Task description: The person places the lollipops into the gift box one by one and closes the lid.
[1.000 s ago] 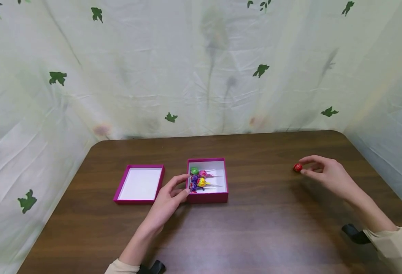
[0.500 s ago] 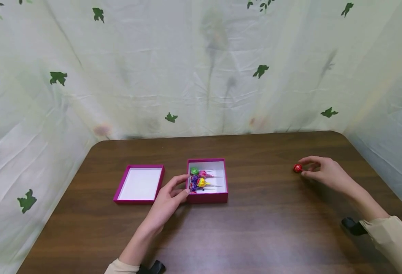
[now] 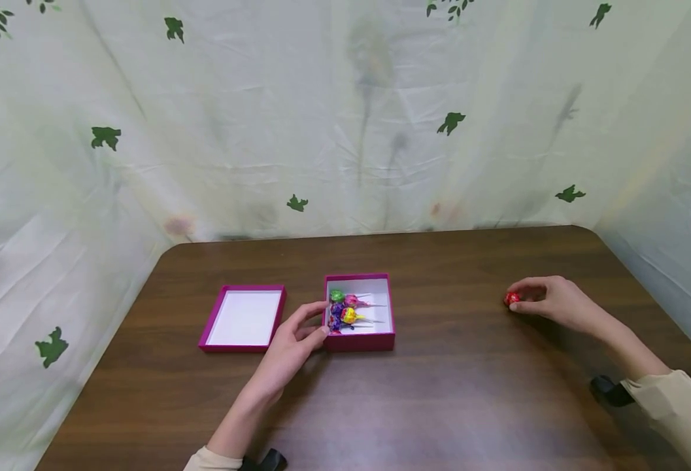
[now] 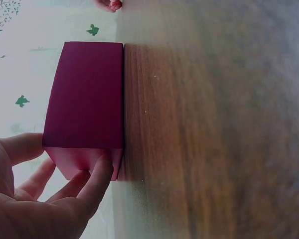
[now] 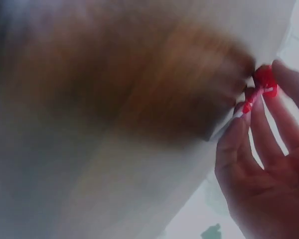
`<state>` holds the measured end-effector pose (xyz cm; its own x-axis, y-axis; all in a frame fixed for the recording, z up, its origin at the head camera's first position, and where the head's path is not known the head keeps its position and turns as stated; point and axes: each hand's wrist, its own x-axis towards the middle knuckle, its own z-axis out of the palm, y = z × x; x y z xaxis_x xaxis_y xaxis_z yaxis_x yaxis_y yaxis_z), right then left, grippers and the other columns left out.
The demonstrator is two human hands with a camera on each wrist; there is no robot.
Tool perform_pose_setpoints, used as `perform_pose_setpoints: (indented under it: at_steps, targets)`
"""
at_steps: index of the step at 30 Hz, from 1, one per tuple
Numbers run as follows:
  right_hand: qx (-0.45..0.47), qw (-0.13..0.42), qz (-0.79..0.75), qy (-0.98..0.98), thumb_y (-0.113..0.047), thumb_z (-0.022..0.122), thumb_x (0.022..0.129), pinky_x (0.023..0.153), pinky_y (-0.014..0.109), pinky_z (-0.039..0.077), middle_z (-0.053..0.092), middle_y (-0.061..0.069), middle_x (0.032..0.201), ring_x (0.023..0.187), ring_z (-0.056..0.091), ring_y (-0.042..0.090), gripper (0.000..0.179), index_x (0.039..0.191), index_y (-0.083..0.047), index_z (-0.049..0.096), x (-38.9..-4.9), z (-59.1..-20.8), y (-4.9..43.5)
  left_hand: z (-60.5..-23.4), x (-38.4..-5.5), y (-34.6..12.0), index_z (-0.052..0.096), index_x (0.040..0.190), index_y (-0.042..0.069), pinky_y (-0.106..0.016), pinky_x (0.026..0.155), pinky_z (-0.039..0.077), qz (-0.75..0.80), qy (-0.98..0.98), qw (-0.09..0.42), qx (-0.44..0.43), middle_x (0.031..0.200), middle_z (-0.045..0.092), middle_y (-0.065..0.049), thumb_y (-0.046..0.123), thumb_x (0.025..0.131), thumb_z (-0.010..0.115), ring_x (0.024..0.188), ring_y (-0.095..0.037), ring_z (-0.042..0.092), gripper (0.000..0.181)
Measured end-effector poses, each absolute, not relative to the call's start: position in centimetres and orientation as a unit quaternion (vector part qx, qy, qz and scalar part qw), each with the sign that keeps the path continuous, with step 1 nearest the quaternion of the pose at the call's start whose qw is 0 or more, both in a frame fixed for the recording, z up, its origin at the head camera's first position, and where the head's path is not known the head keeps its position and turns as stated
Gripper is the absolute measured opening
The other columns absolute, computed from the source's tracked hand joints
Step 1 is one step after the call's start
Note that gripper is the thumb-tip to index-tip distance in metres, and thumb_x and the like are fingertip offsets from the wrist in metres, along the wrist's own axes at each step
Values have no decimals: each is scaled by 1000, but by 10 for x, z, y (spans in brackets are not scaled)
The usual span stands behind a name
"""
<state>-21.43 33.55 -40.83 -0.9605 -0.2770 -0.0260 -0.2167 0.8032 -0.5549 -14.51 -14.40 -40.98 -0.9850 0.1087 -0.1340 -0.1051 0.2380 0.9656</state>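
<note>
A magenta box (image 3: 359,342) with a white inside stands mid-table, several wrapped lollipops (image 3: 349,314) lying in it, green, pink, yellow and dark purple. My left hand (image 3: 291,340) rests its fingertips against the box's left wall; the left wrist view shows the fingers spread on that end of the box (image 4: 87,94). At the right, my right hand (image 3: 557,302) has thumb and fingers around a red-wrapped lollipop (image 3: 511,298) at the table top. In the right wrist view its red head (image 5: 265,79) and pale stick (image 5: 224,127) lie between thumb and fingers.
A matching magenta lid (image 3: 245,318), white inside up, lies left of the box, close to the left hand. The brown wooden table (image 3: 439,386) has its back edge against a pale curtain (image 3: 233,131) with green leaf prints.
The right hand has moved slightly nearer and its fingers have closed around the red lollipop, which sits a little lower in view. The left hand stays at the box.
</note>
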Motion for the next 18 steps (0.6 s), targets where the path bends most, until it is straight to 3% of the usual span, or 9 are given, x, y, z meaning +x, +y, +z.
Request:
perform_pose_setpoints:
  at_steps: [6, 18]
  targets:
    - [-149, 66, -281, 946, -41, 74, 87, 75, 31, 49, 69, -4, 97, 88, 61, 16, 35, 111, -15, 72, -213, -404, 332, -410, -145, -144, 54, 139, 22, -45, 94, 50, 615, 784, 88, 0, 144, 47, -1, 18, 96, 63, 118, -29, 56, 44]
    - [-182, 30, -308, 934, -36, 71, 91, 77, 29, 49, 68, -7, 97, 90, 61, 13, 25, 109, -19, 71, -205, -397, 309, -410, -144, -144, 54, 139, 22, -45, 94, 50, 616, 783, 88, 4, 144, 47, -2, 18, 97, 63, 118, -29, 56, 44]
